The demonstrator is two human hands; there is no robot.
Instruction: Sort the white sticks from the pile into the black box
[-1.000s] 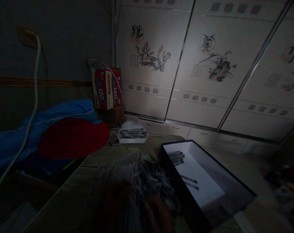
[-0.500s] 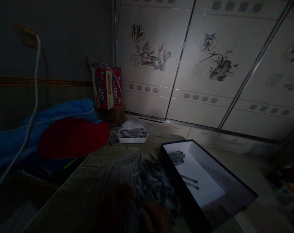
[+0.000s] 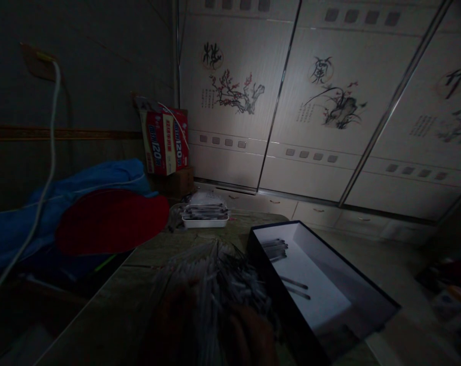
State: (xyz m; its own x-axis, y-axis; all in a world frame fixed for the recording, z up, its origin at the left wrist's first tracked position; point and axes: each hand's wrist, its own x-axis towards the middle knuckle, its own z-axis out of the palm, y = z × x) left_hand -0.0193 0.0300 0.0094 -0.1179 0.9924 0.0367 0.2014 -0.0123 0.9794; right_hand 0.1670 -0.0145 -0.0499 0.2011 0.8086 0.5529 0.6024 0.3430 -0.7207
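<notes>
My left hand [image 3: 179, 310] is a dim, smeared shape over a heap of pale, thin, stick-like pieces [image 3: 200, 272]; its fingers cannot be made out. Lower right of it, my right hand [image 3: 251, 330] lies with curled fingers at the near edge of a pile of dark and clear slender pieces, perhaps pen parts [image 3: 241, 279]. What those fingers hold is lost in the dark. Beside the pile, a black box with a white inside [image 3: 321, 284] has a bundle of slim pieces [image 3: 275, 249] at its far left and two loose ones [image 3: 297, 288] nearer.
A white tray [image 3: 205, 223] full of similar sticks stands at the table's [image 3: 139, 284] far end. Red cloth [image 3: 112, 221] and blue cloth [image 3: 127, 173] lie to the left, with a white cable [image 3: 47, 178] hanging there. Behind are a red carton [image 3: 165, 142] and cabinet doors [image 3: 230, 122].
The view has shifted slightly. My right hand has moved up a little and a bit to the right over the dark pieces; my left hand has shifted slightly left. The box's contents look the same.
</notes>
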